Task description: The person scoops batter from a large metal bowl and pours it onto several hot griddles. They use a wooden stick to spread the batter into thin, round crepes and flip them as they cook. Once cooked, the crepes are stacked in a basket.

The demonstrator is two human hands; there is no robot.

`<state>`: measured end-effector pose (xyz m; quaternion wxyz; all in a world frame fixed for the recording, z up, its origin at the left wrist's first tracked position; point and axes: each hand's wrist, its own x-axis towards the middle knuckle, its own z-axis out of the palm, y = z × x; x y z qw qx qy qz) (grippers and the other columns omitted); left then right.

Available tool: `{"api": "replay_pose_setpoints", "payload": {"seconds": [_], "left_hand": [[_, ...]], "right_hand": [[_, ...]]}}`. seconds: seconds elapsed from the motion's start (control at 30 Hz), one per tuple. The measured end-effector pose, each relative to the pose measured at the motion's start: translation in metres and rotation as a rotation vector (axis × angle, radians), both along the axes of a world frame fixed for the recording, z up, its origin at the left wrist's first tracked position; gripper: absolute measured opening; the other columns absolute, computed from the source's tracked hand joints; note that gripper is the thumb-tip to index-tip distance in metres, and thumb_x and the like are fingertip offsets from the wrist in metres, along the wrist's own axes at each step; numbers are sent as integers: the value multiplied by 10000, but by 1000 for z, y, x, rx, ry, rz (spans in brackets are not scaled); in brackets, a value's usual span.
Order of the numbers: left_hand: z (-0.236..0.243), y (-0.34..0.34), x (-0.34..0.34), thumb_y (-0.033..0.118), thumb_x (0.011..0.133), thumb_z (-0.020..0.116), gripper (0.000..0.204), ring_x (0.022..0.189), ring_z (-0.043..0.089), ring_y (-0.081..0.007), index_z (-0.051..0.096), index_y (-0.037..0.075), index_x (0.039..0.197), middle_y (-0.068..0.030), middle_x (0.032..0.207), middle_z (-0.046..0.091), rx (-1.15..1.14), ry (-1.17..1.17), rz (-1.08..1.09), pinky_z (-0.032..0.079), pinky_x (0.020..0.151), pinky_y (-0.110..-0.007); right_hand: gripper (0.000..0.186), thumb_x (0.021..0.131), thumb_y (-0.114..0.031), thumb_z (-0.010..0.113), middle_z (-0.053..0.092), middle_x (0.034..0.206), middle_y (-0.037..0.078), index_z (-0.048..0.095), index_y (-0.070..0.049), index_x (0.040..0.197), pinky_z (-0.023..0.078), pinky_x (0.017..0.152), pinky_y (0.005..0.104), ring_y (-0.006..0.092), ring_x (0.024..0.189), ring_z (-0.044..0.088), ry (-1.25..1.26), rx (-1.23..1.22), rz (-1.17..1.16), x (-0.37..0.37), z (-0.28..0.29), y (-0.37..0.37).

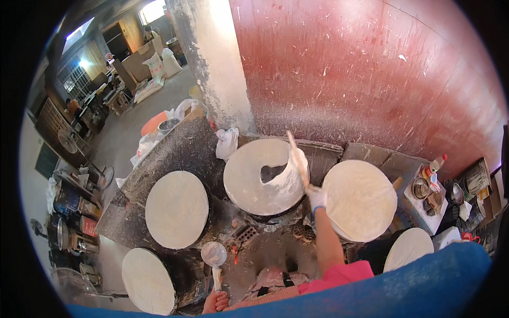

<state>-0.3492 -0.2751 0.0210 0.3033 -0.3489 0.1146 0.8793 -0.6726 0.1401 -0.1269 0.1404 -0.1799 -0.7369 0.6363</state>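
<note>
My left hand (216,302), low in the picture, is wrapped round the handle of a ladle (214,254) with a round, whitish bowl. My right hand (316,197), in a pale glove, grips a long wooden spreader (299,161) over the right side of the middle griddle. Pale batter (246,164) coats most of that round griddle, with a dark uncoated patch (272,173) left of the spreader. To the right of my right hand lies another griddle covered by a pale, thin round sheet (359,200).
More round griddles with pale sheets stand at the left (177,209), lower left (148,281) and lower right (409,249). A red wall (366,69) rises behind. A white plastic bag (227,143) sits beside the middle griddle. Bowls (421,188) rest on a side table.
</note>
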Motion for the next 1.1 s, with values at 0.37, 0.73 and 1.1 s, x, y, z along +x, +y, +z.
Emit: {"api": "replay_pose_setpoints", "payload": {"seconds": [0.37, 0.73, 1.1], "left_hand": [[18, -4, -17, 87, 874, 423, 142, 359, 294, -79, 412, 67, 734, 10, 512, 321, 204, -194, 103, 260, 312, -210], [6, -15, -31, 88, 882, 394, 393, 369, 326, -82, 456, 281, 1219, 11, 520, 326, 267, -90, 95, 298, 320, -214], [-35, 2, -150, 76, 862, 427, 325, 357, 286, -59, 509, 248, 1125, 26, 544, 328, 72, -23, -69, 241, 296, -189]], "right_hand": [[171, 705, -114, 694, 621, 700, 25, 667, 0, 829, 448, 543, 250, 97, 607, 551, -284, -460, 4, 105, 46, -41], [290, 831, -337, 474, 611, 761, 223, 610, -112, 953, 483, 620, 423, 333, 681, 616, -358, 806, 14, 34, 68, 0], [212, 822, -337, 513, 598, 686, 196, 591, -146, 874, 470, 545, 450, 370, 606, 582, -357, 963, 19, 97, 91, -1]]}}
